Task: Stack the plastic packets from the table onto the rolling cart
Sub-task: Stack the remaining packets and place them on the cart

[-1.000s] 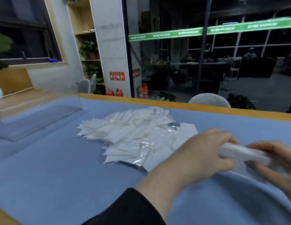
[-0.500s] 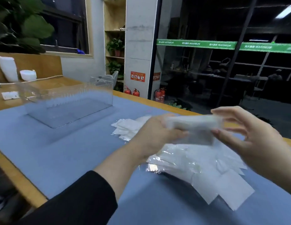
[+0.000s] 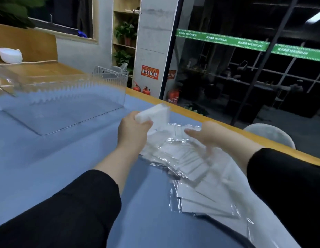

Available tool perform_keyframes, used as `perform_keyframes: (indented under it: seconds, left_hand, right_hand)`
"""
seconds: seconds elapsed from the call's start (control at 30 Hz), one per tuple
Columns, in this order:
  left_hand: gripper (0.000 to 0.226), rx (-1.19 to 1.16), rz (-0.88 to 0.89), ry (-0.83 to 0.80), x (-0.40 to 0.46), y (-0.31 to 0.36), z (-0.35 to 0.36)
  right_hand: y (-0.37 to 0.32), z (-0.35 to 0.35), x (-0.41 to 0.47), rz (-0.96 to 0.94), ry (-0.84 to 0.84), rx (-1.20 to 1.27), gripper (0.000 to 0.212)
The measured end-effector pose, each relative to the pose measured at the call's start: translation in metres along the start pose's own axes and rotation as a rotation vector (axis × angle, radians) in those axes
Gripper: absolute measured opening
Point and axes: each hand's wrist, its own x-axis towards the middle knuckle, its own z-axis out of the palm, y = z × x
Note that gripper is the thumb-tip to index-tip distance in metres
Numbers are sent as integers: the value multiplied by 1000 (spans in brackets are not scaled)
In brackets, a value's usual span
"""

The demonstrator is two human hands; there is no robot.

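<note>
My left hand [image 3: 133,132] grips a small stack of white plastic packets [image 3: 154,114], lifted above the blue table [image 3: 57,158]. My right hand [image 3: 204,134] hovers over the loose pile of clear-wrapped packets [image 3: 187,161], fingers relaxed and pointing left, holding nothing. The pile spreads from the table's middle toward the near right. No rolling cart is in view.
A clear plastic bin [image 3: 66,97] stands on the table at the left. A wooden counter with a white bowl [image 3: 10,54] lies behind it. A grey chair back [image 3: 270,135] rises past the table's far edge. Glass walls and a pillar stand beyond.
My right hand has let go of the stack and dropped toward the pile. My left hand now carries the stack alone, further left toward the clear bin. The view turned left.
</note>
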Motion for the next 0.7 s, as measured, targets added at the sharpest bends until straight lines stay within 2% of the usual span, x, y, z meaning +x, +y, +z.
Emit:
perform_keyframes:
  seconds: [0.13, 0.27, 0.33, 0.4, 0.43, 0.5, 0.6, 0.63, 0.7]
  left_hand:
    - [15, -131, -117, 13, 6, -8, -5]
    - [13, -147, -117, 7, 8, -10, -1]
    - [14, -169, -137, 6, 8, -11, -1]
    - [14, -219, -172, 16, 10, -11, -4]
    - [14, -240, -181, 24, 11, -12, -5]
    - [13, -286, -183, 39, 11, -11, -8]
    - [14, -330, -160, 65, 11, -6, -11]
    - [16, -353, -158, 68, 12, -5, -12]
    - [24, -378, -146, 36, 11, 1, -11]
  right_hand:
    - [-31, 5, 19, 36, 4, 155, 66]
    - [-57, 13, 28, -5, -87, 172, 53]
    - [-66, 19, 29, -2, -103, 297, 52]
    - [-72, 27, 28, 14, -16, 374, 51]
    - [-70, 34, 33, -21, 19, 336, 49]
    - [-67, 29, 34, 2, 84, 562, 42]
    - [-47, 3, 34, -19, 282, 649, 62]
    - [-37, -6, 32, -41, 334, 665, 61]
    - [-18, -27, 17, -133, 428, 668, 37]
